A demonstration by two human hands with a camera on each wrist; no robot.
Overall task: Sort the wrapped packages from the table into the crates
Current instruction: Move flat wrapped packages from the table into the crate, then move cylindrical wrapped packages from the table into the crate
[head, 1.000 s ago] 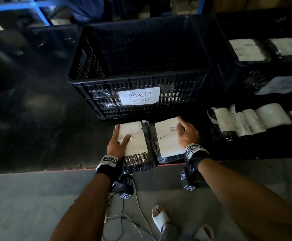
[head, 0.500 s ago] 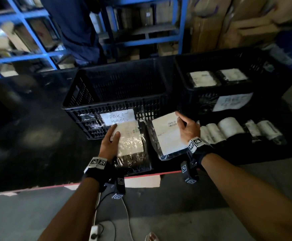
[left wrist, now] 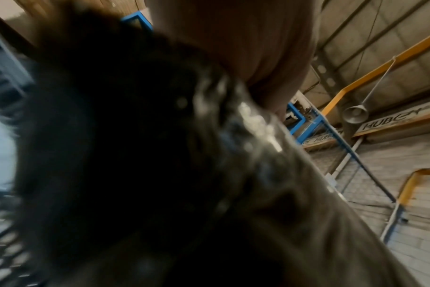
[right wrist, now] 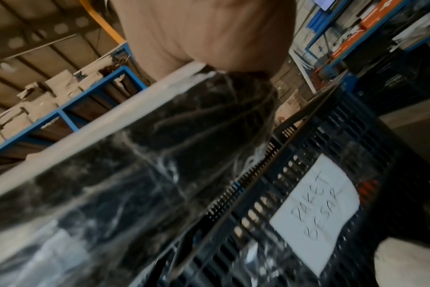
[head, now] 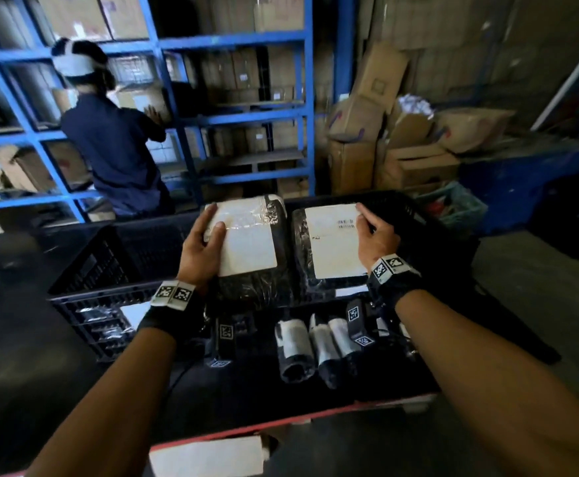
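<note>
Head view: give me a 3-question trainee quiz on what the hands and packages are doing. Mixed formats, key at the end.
1. True or false: both hands hold one shared package.
2. Multiple choice: where do the small rolled packages lie? A) in a crate B) on the table, below the raised packages C) on the blue shelf
3. Short answer: what kind of mark sits on both wristbands?

Key:
1. False. The left hand grips the left package; the right hand grips the right package. The two are held side by side, raised in front of the black crates.
2. B
3. Black-and-white square tags.
</note>
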